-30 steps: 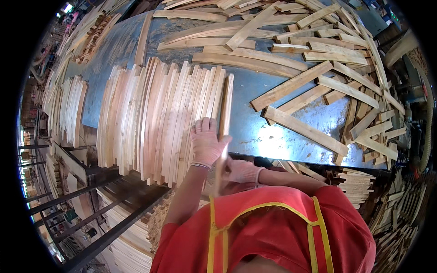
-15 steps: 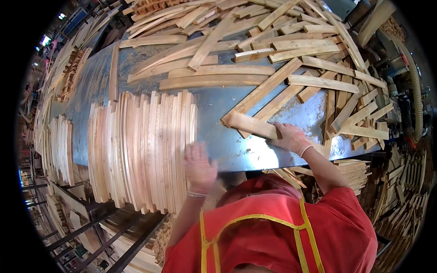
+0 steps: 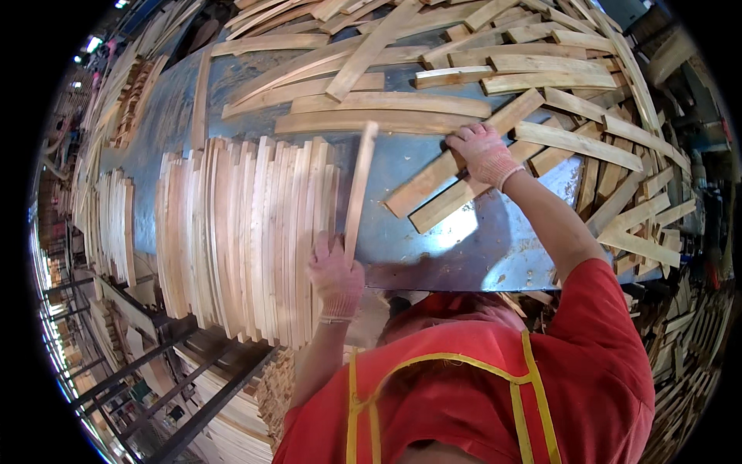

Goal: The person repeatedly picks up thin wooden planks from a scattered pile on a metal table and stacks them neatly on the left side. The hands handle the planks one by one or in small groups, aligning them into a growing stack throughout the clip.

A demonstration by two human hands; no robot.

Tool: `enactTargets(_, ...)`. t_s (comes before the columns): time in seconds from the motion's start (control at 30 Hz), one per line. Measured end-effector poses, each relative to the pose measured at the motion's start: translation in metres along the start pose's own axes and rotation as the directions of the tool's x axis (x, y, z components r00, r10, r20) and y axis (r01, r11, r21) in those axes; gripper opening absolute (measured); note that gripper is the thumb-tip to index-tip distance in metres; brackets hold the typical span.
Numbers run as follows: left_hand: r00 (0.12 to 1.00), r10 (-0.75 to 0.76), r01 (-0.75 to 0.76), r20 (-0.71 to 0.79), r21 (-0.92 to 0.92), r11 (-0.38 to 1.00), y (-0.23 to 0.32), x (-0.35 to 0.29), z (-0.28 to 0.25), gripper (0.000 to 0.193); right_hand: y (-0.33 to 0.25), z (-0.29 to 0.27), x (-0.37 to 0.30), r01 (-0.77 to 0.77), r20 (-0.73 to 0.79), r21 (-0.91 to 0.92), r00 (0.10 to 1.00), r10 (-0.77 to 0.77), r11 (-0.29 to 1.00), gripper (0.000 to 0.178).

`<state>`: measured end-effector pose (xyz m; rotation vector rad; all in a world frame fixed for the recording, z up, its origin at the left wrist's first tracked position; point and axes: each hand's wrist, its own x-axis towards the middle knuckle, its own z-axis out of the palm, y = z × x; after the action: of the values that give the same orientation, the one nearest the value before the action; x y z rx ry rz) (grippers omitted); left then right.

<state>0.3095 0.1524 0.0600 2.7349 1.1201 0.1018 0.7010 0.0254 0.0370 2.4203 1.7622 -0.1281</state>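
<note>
My left hand (image 3: 337,280), in a pale work glove, grips the near end of a wooden slat (image 3: 361,185) that stands on edge and points away from me. Just left of it is a row of slats (image 3: 247,240) packed side by side on the metal table. My gloved right hand (image 3: 484,153) is closed over a loose wooden strip (image 3: 429,183) lying slantwise on the table, its fingers curled at the far edge. A second strip (image 3: 456,207) lies beside that one, nearer to me.
Loose wooden strips (image 3: 541,66) are heaped across the back and right of the blue-grey metal table (image 3: 386,255). Another small row of slats (image 3: 116,224) stands at the far left. A ribbed hose (image 3: 733,162) hangs at the right edge. Dark metal bars (image 3: 170,379) run below the left side.
The slat that was in my right hand is now in my left, turned to point away from me. My right hand has moved farther out onto another strip.
</note>
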Motion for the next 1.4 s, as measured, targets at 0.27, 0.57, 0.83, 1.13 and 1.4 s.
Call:
enactTargets(0.27, 0.992, -0.051, 0.071, 0.117, -0.176, 0.982, -0.03, -0.022, -0.024, 0.066, -0.115, -0.029, -0.057, 0.113, -0.208, 0.145, 0.975, -0.081, 0.983, 0.063)
enactTargets(0.57, 0.954, 0.192, 0.034, 0.232, -0.716, 0.697, -0.033, -0.066, -0.03, 0.039, -0.198, -0.038, -0.09, 0.163, -0.283, 0.305, 0.956, -0.074, 0.938, 0.067)
enactTargets(0.83, 0.99, 0.073, -0.069, -0.116, 0.046, 0.997, -0.046, -0.098, -0.018, 0.068, -0.08, -0.035, -0.06, -0.186, 0.325, -0.109, 0.922, 0.212, 0.976, 0.056)
enactTargets(1.13, 0.997, 0.071, -0.031, 0.021, -0.758, 0.651, 0.044, -0.017, 0.0, 0.084, -0.184, -0.154, -0.002, 0.022, -0.18, 0.568, 0.979, 0.098, 0.823, 0.076)
enactTargets(1.4, 0.931, -0.156, 0.353, 0.331, -0.925, 0.142, 0.051, 0.018, -0.006, 0.091, -0.094, -0.099, 0.113, -0.049, -0.009, 0.691, 0.997, 0.077, 0.721, 0.107)
